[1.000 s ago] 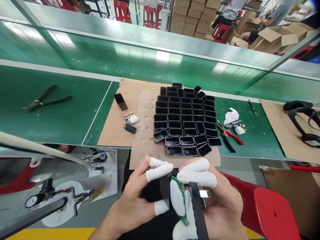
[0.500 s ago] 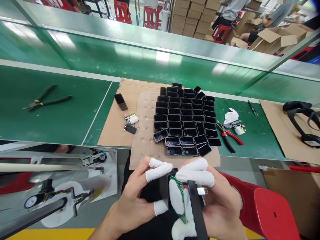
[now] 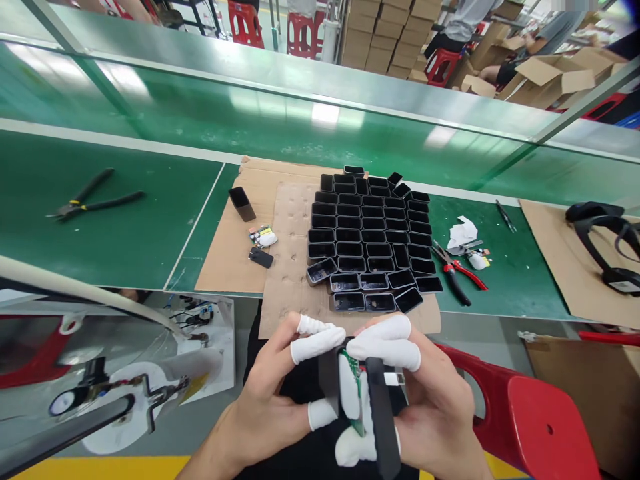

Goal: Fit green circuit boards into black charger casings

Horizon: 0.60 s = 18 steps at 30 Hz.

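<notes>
My left hand, with white finger cots, is closed around a black plastic case. Opposite it, my right hand, also in finger cots, grips a black end cap with a silver USB plug sticking out of its outer side. Between case and cap stands a green circuit board with white putty-like lumps on it. The board's left part is at the mouth of the case; how deep it sits I cannot tell. Fingers hide parts of both pieces.
Several open black cases stand in rows on cardboard. Left of them are a single case, a small circuit board and a black cap. Red-handled pliers lie right, black-handled pliers far left. A red chair stands right.
My right hand has moved slightly left with the end cap and board, narrowing the gap to the case. My left hand has stayed nearly still. A pale hose at the left has shifted upward.
</notes>
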Available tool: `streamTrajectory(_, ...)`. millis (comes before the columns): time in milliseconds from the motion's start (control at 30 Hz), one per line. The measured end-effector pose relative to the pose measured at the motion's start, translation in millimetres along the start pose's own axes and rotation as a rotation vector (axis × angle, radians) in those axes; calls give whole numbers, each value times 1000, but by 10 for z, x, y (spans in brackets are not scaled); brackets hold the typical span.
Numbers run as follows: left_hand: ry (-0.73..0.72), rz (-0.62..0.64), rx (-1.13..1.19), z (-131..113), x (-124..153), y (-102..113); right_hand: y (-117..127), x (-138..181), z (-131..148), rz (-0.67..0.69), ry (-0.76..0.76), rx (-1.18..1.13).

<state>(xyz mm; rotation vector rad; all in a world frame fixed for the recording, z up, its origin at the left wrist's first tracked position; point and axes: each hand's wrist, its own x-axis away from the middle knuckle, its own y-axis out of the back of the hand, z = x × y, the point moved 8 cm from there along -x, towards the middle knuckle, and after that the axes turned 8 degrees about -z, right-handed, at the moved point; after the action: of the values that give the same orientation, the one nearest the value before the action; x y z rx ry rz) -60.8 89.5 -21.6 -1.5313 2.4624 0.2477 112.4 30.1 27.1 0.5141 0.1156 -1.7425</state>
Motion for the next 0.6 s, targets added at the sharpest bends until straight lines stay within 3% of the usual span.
streamTrajectory(233,34,-30,111,68,27,-34,-26,-58,-97,33,-120,7)
streamTrajectory(433,312,-168,342,442,377,-16,-72,96,-404,-8,-280,-271)
streamTrajectory(600,478,-210,668,519,448,-102,-267,284,-598,27,-310,-404)
